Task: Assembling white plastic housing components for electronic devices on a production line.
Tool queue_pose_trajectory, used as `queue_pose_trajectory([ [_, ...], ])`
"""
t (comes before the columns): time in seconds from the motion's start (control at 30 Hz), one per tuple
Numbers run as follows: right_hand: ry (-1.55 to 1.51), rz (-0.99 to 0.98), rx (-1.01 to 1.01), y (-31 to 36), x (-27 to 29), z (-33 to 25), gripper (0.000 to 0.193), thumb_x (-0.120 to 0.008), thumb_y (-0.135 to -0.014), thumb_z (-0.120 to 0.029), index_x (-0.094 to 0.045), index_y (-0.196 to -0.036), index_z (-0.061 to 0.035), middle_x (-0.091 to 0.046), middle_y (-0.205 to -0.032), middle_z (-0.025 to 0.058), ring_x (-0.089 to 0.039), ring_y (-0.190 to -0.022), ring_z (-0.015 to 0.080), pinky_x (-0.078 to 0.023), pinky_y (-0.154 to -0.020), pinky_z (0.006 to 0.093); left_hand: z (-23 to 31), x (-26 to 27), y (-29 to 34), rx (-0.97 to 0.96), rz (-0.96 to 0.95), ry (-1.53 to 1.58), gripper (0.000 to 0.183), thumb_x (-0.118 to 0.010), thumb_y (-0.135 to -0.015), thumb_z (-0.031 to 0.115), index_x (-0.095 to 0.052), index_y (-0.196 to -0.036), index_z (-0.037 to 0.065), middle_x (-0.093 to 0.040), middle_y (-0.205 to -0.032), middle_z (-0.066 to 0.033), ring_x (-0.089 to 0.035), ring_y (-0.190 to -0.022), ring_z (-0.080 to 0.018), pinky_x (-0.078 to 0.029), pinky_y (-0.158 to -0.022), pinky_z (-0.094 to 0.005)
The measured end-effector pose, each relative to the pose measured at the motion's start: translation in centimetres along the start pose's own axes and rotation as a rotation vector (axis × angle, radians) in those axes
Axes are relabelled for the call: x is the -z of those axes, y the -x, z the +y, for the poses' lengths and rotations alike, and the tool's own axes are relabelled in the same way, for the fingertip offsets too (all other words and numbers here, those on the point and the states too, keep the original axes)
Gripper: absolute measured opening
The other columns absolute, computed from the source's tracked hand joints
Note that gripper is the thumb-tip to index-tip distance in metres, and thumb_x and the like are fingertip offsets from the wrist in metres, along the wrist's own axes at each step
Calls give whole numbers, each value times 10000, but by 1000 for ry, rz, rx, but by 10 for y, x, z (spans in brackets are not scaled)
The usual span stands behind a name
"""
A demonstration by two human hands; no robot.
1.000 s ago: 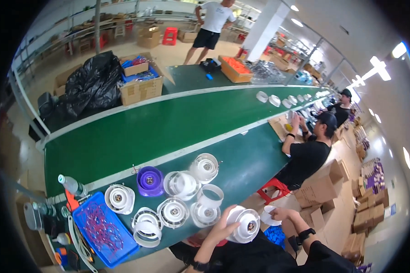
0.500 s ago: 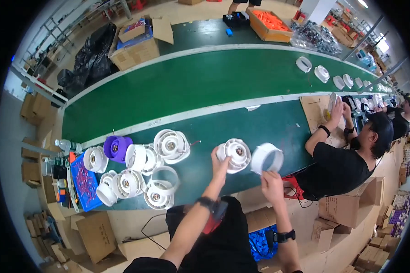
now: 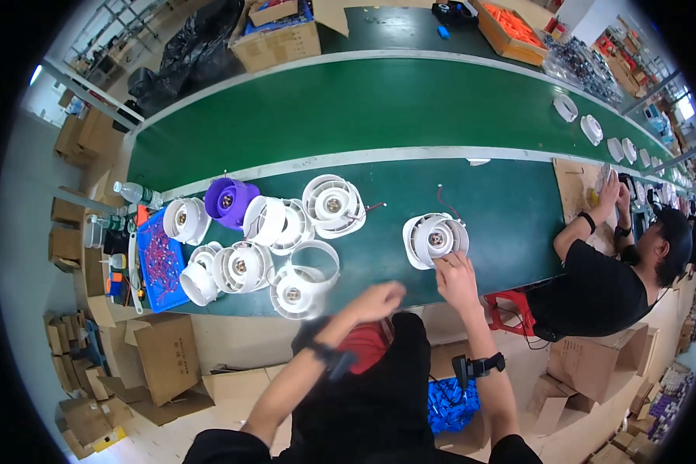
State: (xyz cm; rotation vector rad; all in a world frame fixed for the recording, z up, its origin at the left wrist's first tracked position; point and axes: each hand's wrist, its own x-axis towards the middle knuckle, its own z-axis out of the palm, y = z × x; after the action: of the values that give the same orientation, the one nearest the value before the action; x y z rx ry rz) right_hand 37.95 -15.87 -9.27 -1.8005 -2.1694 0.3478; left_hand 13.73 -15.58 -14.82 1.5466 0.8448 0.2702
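A white round fan housing point(image 3: 421, 257) with a metal motor hub in its middle lies on the green table in front of me. My right hand point(image 3: 457, 280) is closed on the near right rim of a white ring around the hub; how far the ring is seated cannot be told. A thin red wire point(image 3: 448, 203) sticks out behind the housing. Over the table's front edge, my left hand point(image 3: 380, 301) is apart from it, its fingers smeared by motion. To the left stand several similar white housings point(image 3: 332, 204) and a purple one point(image 3: 228, 203).
A blue tray point(image 3: 179, 298) of small red parts sits at the table's left end, near plastic bottles point(image 3: 135, 193). Beyond runs a green conveyor belt point(image 3: 348, 108) with white parts at right. A co-worker point(image 3: 612, 298) sits to the right. Blue pieces fill a box point(image 3: 450, 406) below.
My left hand has let go of the housing and drawn back toward me. My right hand has brought the white ring from the right onto the housing. The view has shifted.
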Motion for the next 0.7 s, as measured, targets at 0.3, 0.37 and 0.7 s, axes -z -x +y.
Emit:
queue_pose_trajectory([
  [0.3, -33, 152, 125, -18, 6, -8, 342, -669, -758, -49, -641, -1099, -51, -548, -1225, 161, -512, -1167, 360, -426, -995, 478, -145, -18, 98, 552, -554, 33, 463, -562, -959, 300, -510, -1330, 29, -567, -1310, -177, -521, -1252, -256, -413, -1050, -373],
  [0.37, -145, 321, 120, -19, -28, 8, 377, -619, -842, -105, -571, -1208, -32, -527, -1283, 191, -508, -1197, 342, -411, -1020, 471, -251, -44, 131, 514, -305, 31, 481, -571, -945, 306, -518, -1332, 25, -546, -1353, -195, -497, -1291, -283, -377, -1089, -398],
  [0.7, -946, 686, -391, 3, -97, 117, 150, -454, -994, -118, -553, -1025, -9, -589, -929, 37, -539, -850, 101, -439, -799, 247, -366, 16, -149, -45, -354, -119, 469, -574, -939, 295, -528, -1320, 25, -574, -1309, -189, -533, -1230, -288, -411, -1042, -404],
])
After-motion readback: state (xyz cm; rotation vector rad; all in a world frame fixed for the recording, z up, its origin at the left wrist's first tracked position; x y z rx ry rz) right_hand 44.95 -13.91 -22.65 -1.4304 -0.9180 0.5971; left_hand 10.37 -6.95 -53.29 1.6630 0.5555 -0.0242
